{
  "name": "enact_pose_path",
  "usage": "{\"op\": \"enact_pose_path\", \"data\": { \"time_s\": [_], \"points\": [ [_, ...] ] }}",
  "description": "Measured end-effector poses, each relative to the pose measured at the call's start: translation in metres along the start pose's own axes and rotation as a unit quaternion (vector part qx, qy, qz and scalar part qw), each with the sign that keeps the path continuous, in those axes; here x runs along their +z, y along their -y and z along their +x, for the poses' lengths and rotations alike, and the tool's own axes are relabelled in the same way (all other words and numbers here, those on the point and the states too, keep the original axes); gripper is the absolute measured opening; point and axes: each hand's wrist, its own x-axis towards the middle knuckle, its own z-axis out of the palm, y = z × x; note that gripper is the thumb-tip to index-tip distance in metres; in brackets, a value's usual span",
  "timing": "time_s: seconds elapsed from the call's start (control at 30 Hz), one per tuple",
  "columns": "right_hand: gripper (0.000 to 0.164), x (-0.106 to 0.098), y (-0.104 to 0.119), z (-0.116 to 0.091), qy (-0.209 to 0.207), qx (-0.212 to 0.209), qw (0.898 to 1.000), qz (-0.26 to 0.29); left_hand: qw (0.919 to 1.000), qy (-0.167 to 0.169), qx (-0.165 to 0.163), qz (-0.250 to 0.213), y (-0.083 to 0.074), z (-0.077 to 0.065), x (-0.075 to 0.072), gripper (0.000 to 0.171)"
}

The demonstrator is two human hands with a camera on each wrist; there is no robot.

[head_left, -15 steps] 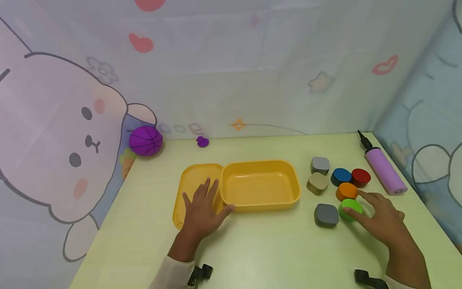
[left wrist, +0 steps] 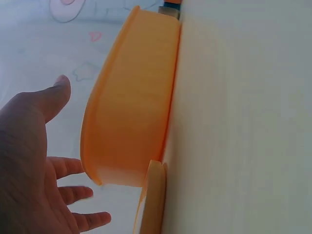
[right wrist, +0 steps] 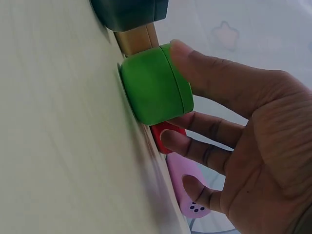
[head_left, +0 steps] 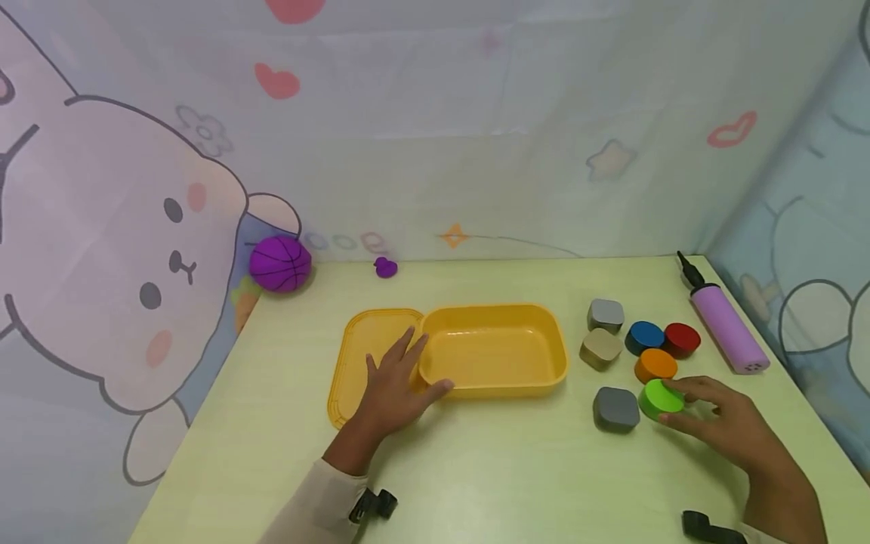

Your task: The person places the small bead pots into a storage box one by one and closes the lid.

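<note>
My right hand [head_left: 723, 423] pinches a small green round container [head_left: 656, 400] between thumb and fingertips. A seam runs around that container [right wrist: 151, 87] near its top in the right wrist view, and it seems to stand on the table. At the left, my left hand [head_left: 397, 389] hovers with spread fingers over a flat yellow lid [head_left: 350, 378] and beside the left end of a yellow open box [head_left: 492, 391]. In the left wrist view the hand [left wrist: 36, 156] has its thumb apart from the box [left wrist: 131, 92]; fingertip contact is unclear.
Near the green container stand orange [head_left: 655, 366], blue [head_left: 644, 338] and red [head_left: 681, 341] round ones, plus dark grey [head_left: 615, 410], beige [head_left: 601, 349] and light grey [head_left: 606, 315] square ones. A pink pump [head_left: 730, 329], purple ball [head_left: 280, 264] and purple duck [head_left: 386, 267] lie farther out.
My right fingers have come off the orange container's edge and closed in on the green one. My left hand has shifted slightly right and up. The view has shifted a little.
</note>
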Motion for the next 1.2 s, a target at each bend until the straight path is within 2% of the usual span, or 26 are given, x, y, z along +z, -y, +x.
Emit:
{"op": "enact_pose_path", "data": {
  "time_s": [0.13,0.37,0.57,0.7,0.8,0.93,1.07,1.2],
  "points": [
    [0.057,0.0,-0.005,0.005,-0.017,-0.009,1.0,-0.006,0.9996,0.001,0.002,-0.028,0.004,0.005,0.003,0.092],
    [0.05,-0.002,-0.011,0.009,-0.05,-0.028,0.998,0.005,0.9999,0.012,0.008,-0.003,0.006,0.013,0.005,0.094],
    [0.046,0.0,-0.012,-0.002,-0.056,-0.029,0.998,0.018,0.9999,0.014,-0.006,0.002,0.011,0.004,0.011,0.095],
    [0.045,-0.004,-0.009,-0.011,-0.094,-0.051,0.994,0.027,0.9998,0.017,-0.004,-0.012,0.015,-0.001,0.014,0.096],
    [0.047,-0.007,-0.002,-0.013,-0.144,-0.092,0.984,0.043,0.9995,0.023,0.001,-0.021,0.015,0.0,0.012,0.096],
    [0.058,-0.009,0.016,-0.008,-0.201,-0.176,0.961,0.066,0.9992,0.037,0.0,-0.012,0.012,0.002,0.006,0.095],
    [0.068,-0.014,0.04,0.005,-0.219,-0.253,0.94,0.07,0.9992,0.039,0.001,-0.002,0.012,0.004,0.004,0.094],
    [0.069,-0.016,0.066,0.02,-0.212,-0.278,0.933,0.081,0.9992,0.039,-0.005,-0.012,0.011,0.005,0.005,0.095]
  ]
}}
